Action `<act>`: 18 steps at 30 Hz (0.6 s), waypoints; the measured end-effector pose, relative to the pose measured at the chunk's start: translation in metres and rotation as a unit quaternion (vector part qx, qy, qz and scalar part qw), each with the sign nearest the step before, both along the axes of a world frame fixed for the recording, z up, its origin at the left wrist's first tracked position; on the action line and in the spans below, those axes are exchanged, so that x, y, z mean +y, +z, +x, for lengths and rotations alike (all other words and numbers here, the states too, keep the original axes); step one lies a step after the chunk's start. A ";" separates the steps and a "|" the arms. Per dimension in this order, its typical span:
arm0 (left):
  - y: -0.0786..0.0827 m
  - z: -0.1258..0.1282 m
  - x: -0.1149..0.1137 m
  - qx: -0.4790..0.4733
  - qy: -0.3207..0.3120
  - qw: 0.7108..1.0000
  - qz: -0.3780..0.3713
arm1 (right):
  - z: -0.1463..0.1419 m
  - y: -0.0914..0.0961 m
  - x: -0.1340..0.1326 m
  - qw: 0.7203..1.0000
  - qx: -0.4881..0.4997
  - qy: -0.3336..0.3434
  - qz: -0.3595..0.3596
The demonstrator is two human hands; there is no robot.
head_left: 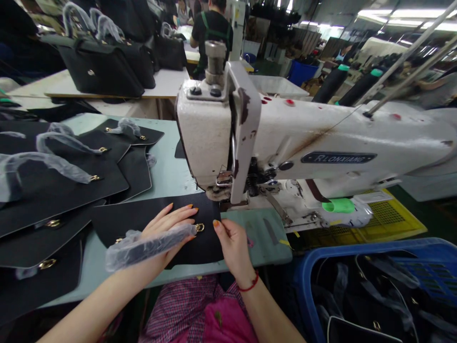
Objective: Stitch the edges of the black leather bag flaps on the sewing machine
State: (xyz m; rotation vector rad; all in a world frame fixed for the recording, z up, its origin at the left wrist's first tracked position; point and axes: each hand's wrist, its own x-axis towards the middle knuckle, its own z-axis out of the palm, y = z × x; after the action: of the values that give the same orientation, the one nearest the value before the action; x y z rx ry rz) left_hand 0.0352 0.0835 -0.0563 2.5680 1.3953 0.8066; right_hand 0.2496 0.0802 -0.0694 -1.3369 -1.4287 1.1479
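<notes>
A black bag panel (pixel 132 214) lies on the pale green table, its right edge close to the foot of a white sewing machine (pixel 214 138). Across the panel arches a handle wrapped in clear plastic (pixel 150 247), fixed with gold rings. My left hand (pixel 171 228) rests flat on the panel, fingers stretched out and passing under the handle. At the panel's right edge my right hand (pixel 233 243) pinches the black material between thumb and curled fingers. The machine's needle is hidden behind its head.
Several black panels with plastic-wrapped handles (pixel 53 166) overlap on the left. A blue basket (pixel 307 271) of similar pieces stands at lower right. Finished black bags (pixel 96 66) sit on a table behind. A person (pixel 212 33) stands farther back. Thread cones (pixel 330 83) top the machine.
</notes>
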 end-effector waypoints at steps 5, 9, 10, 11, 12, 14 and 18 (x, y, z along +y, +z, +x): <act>0.003 0.003 0.002 0.008 -0.010 1.000 -0.009 | 0.002 0.003 0.004 1.000 -0.007 0.001 0.008; 0.002 0.004 0.008 -0.010 -0.008 1.000 0.011 | 0.002 0.006 0.009 1.000 -0.008 0.003 0.012; 0.002 0.004 0.010 -0.011 -0.006 1.000 0.013 | 0.002 0.007 0.011 1.000 -0.006 0.005 0.012; 0.003 0.004 0.011 -0.012 -0.005 1.000 0.017 | 0.002 0.007 0.012 1.000 -0.003 0.007 0.013; 0.004 0.004 0.013 -0.012 -0.005 1.000 0.021 | 0.002 0.008 0.014 1.000 -0.002 0.008 0.014; 0.007 0.004 0.015 -0.012 -0.005 1.000 0.028 | 0.001 0.008 0.016 1.000 -0.005 0.004 0.016; 0.008 0.005 0.021 -0.017 -0.010 1.000 0.024 | -0.002 0.005 0.023 0.999 -0.032 -0.008 0.031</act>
State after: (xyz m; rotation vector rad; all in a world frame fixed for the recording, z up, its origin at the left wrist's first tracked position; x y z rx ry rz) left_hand 0.0402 0.1043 -0.0483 2.5860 1.3546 0.8863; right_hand 0.2472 0.1037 -0.0640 -1.3512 -1.4843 1.0501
